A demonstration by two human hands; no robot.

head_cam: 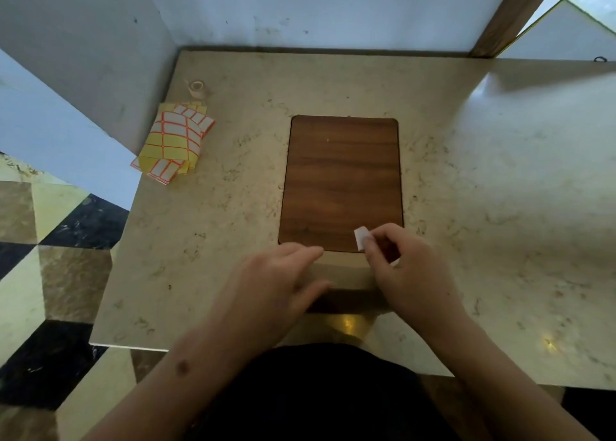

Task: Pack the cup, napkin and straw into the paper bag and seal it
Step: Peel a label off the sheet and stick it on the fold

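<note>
One paper bag (pixel 346 275) stands at the near edge of the marble-patterned table (pixel 500 173), seen from above, its folded tan top lying between two hands and just in front of one wooden board (pixel 343 180) set flat in the middle of the tabletop. The left hand (pixel 283 274) rests on the bag's folded top with its fingers straight and close together, pressing flat and gripping nothing. The right hand (pixel 396 260) has its fingers curled, and thumb and forefinger pinch one small white sticker (pixel 360 238), held just above the bag's far right corner and over the near edge of the board. The cup, napkin and straw do not show; whether they are inside the bag cannot be told. At the far left of the table lies one loose stack of yellow label sheets (pixel 175 142) with red-edged white labels; the number of sheets cannot be counted. Just behind the stack stands one small roll of tape (pixel 197 87), close to the white wall (pixel 300 7).
</note>
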